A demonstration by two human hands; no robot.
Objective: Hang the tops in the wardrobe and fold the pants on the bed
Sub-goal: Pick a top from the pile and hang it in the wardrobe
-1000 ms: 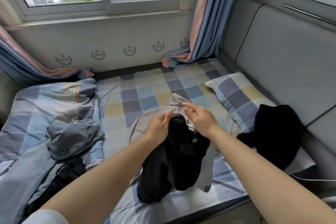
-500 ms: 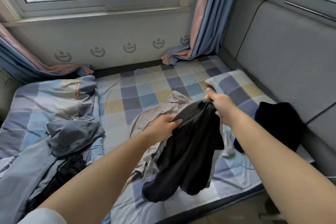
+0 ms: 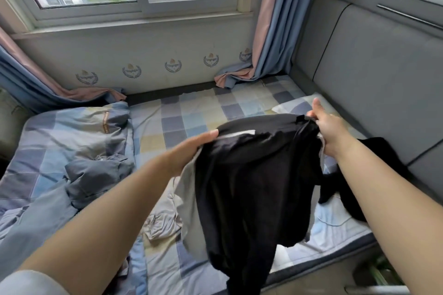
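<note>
Since the earlier frames, the black garment (image 3: 251, 175) has come up off the bed (image 3: 191, 112) and has been spread wide. A second ago it lay bunched on the beige garment (image 3: 163, 213) near the front edge of the bed; now it hangs in the air above that edge, stretched between both hands.

The left hand (image 3: 191, 148) is closed on the left end of the top hem, thumb over the cloth. The right hand (image 3: 328, 127) has travelled out toward the headboard side and is closed on the right end, with one finger sticking out straight. The stretched hem reads as a waistband, with a pale label or lining showing at the left end. Two loose lengths hang down below the hem and reach past the front edge of the bed.

Judgement: the item is probably a pair of pants, so it belongs in the folding step, not the wardrobe. It is now held ready to be laid flat.

The beige garment stays crumpled on the bed beneath. A grey garment (image 3: 96, 175) lies on the quilt (image 3: 60, 132) at the left side, and another black garment (image 3: 374, 158) sits by the pillow (image 3: 294, 105) at the right. These are not yet sorted.
</note>
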